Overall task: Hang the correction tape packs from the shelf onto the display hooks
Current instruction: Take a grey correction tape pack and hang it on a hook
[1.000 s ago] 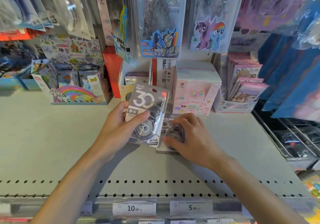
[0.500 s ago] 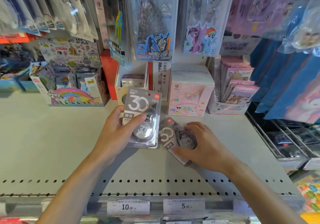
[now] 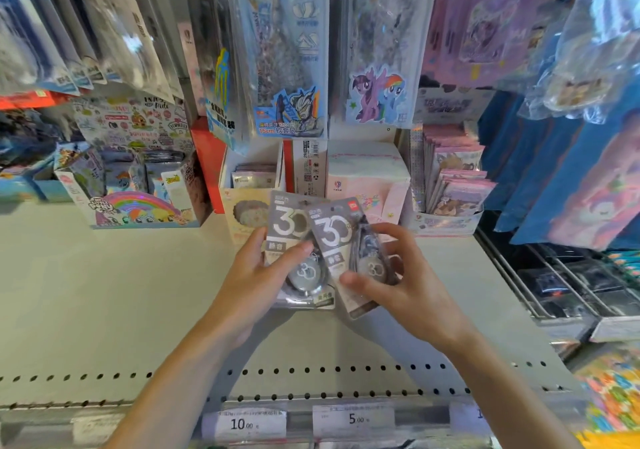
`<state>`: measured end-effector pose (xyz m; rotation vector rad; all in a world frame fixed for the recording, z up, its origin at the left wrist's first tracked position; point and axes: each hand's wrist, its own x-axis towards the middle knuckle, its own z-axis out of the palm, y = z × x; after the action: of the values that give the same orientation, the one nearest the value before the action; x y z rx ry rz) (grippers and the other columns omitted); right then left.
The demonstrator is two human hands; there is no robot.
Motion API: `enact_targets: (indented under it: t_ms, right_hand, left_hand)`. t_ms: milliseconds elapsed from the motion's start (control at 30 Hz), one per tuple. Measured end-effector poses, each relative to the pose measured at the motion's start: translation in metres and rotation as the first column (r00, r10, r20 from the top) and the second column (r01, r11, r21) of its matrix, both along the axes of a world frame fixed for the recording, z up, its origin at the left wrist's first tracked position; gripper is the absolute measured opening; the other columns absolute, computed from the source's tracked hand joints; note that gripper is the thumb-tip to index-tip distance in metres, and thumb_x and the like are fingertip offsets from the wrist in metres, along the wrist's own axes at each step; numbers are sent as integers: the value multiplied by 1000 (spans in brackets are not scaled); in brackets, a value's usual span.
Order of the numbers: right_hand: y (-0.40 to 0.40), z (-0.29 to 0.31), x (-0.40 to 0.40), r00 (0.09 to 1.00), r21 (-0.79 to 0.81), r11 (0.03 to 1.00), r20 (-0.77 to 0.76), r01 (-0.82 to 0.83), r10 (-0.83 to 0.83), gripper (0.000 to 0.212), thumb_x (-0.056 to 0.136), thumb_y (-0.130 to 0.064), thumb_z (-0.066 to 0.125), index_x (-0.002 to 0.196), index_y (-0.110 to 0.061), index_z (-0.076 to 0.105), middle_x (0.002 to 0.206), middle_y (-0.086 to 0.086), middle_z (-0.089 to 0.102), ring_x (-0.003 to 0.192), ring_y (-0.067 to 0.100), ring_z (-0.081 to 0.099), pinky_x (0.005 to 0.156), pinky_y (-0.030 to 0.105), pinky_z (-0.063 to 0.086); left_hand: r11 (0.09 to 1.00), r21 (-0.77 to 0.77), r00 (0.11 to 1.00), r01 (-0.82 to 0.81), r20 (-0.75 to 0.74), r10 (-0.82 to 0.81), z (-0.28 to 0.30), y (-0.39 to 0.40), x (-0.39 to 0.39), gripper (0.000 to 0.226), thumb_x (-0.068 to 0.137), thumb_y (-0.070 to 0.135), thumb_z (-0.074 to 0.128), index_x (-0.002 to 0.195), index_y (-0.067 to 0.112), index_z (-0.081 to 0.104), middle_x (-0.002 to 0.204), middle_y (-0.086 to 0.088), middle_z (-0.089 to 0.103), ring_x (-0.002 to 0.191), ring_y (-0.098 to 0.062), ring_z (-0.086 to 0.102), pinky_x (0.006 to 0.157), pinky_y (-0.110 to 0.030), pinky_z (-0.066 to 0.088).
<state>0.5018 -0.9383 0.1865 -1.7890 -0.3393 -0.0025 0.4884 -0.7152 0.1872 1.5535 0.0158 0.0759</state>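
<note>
Two correction tape packs in hand, both lifted clear of the shelf.

Left hand fingers pinch the rear pack; right hand fingers pinch the front pack, overlapping it rightward, likely stacking them so the hanging holes align, above the shelf.

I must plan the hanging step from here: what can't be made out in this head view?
- Display hooks: hidden behind hanging goods, cut by the top edge.
- Left grey carded correction tape pack: partly covered by the right grey carded pack.
- Pack hang holes: too blurred.
- White price labels: small print unreadable.
</note>
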Motion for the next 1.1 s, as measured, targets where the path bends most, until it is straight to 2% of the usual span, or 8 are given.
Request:
enact_targets:
  t_ms: [100, 233, 333, 400, 567, 767, 933, 1100]
  right_hand:
    - [6, 3, -7, 997, 91, 995, 68, -39, 33, 58, 79, -34, 80, 129, -39, 51, 103, -15, 75, 90, -1, 74, 71, 16, 59]
    - [4, 4, -14, 998, 153, 988, 63, -21, 11, 50, 85, -36, 72, 132, -38, 54, 104, -18, 75, 88, 1, 74, 74, 17, 56]
    - [4, 3, -13, 997, 224, 974, -72, -15, 32, 59, 84, -32, 78, 138, -28, 56, 110, 4, 75, 96, 18, 76, 75, 28, 60]
    - [6, 1, -13, 989, 275, 960, -121, -47, 83, 46, 86, -25, 83, 129, -19, 65, 110, 8, 78, 99, 23, 76, 74, 28, 60]
    - [17, 2, -16, 979, 373, 927, -199, 30, 48, 45, 78, -26, 83, 119, -18, 66, 108, 10, 80, 96, 28, 78, 72, 30, 60]
    - [60, 10, -31, 987, 423, 903, -162, 73, -4, 35, 79, -21, 81, 112, -18, 68, 101, 12, 80, 86, 25, 78, 68, 26, 59]
    - [130, 19, -53, 990, 440, 888, -106, 135, -99, 33, 78, -18, 85, 107, -17, 69, 102, 16, 79, 85, 25, 76, 69, 27, 59]
    - [215, 33, -84, 978, 434, 876, -99, 209, -184, 43, 75, -24, 89, 113, -19, 68, 105, 14, 80, 91, 29, 77, 72, 29, 59]
  left_hand:
    - [999, -16, 999, 31, -11, -31, 0, -13, -2, 40, 87, 23, 82, 121, 33, 65, 114, 9, 78, 106, -12, 75, 89, -37, 57]
    - [1000, 0, 1000, 4, 2, -4, 2, -17, -4, 46, 84, 12, 82, 124, 26, 64, 112, 7, 79, 104, -16, 75, 83, -35, 61]
    - [1000, 16, 999, -8, 41, 7, 1, -10, -8, 47, 83, 12, 84, 124, 26, 64, 113, 5, 79, 104, -17, 75, 79, -28, 61]
    - [1000, 24, 998, -6, 65, 4, 3, -3, -13, 52, 79, 21, 85, 125, 28, 64, 115, 5, 79, 106, -15, 75, 81, -26, 61]
    - [997, 41, 992, -58, 112, 53, 14, 25, -24, 64, 68, 41, 86, 127, 32, 64, 118, 7, 77, 111, -15, 73, 95, -41, 53]
    - [999, 18, 982, -47, 183, 43, 26, 83, -37, 51, 75, 27, 88, 121, 30, 68, 113, 3, 79, 103, -18, 76, 76, -25, 60]
    - [997, 49, 967, -57, 251, 43, 36, 155, -48, 50, 72, 26, 84, 120, 28, 69, 109, 3, 80, 100, -20, 76, 86, -41, 59]
    - [997, 80, 952, -16, 306, -9, 55, 246, -65, 50, 61, 46, 85, 109, 44, 70, 108, 5, 80, 96, -18, 77, 84, -45, 58]
